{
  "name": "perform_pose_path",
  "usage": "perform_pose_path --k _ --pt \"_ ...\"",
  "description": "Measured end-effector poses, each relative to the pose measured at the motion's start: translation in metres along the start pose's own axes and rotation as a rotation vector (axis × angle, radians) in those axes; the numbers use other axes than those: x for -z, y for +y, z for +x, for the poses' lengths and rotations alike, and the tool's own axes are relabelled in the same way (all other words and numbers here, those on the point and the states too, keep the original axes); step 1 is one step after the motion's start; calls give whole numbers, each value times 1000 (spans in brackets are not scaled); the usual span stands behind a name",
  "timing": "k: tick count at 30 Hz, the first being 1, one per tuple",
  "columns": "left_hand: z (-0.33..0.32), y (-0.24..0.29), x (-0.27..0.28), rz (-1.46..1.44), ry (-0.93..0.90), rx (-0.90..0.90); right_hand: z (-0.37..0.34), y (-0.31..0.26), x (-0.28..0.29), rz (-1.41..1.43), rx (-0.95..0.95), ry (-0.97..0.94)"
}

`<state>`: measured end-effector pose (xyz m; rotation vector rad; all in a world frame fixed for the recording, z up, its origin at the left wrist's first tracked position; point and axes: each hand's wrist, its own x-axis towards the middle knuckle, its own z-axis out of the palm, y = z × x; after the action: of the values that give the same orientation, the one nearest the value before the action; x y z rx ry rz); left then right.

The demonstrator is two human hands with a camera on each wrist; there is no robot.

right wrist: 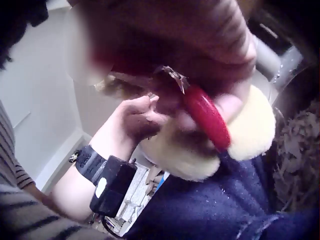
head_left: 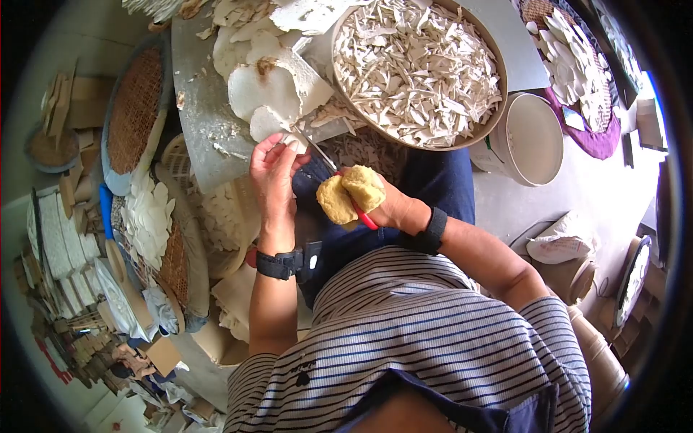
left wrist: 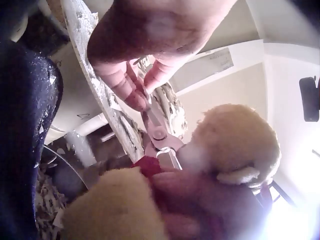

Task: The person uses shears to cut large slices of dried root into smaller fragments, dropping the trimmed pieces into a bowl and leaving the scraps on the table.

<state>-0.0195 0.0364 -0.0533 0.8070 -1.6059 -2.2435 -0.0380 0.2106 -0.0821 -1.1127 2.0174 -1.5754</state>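
Fingertips and shear blades meet over a small pale piece.
From left to right, the metal-topped bench [head_left: 206, 148] carries loose pale sheets [head_left: 263, 90]; beside them the left hand [head_left: 276, 177] pinches the pale piece [head_left: 294, 142] between thumb and fingers, right at the blades of the shears [head_left: 325, 158]. The right hand [head_left: 391, 209] curls round their red handles, among yellow padding [head_left: 336, 200] (how wide the blades part, one cannot tell), with the round tray [head_left: 505, 72] of strips beyond. The likeliest trouble is a nipped fingertip, since so little of the piece separates skin from steel; a loose pinch could let it twist or drop, and the bulky padding could hinder the right hand's squeeze.
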Motion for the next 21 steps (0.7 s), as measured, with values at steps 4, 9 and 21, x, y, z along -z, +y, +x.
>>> perform_pose_path --k 4,9,21 --pt "-1 -1 0 7 17 -4 -3 1 7 -142 -16 -173" --pt "-3 7 -1 54 -53 5 -7 0 6 45 -71 -98" --pt "-1 8 16 26 -72 84 -7 -3 2 -64 61 -61"
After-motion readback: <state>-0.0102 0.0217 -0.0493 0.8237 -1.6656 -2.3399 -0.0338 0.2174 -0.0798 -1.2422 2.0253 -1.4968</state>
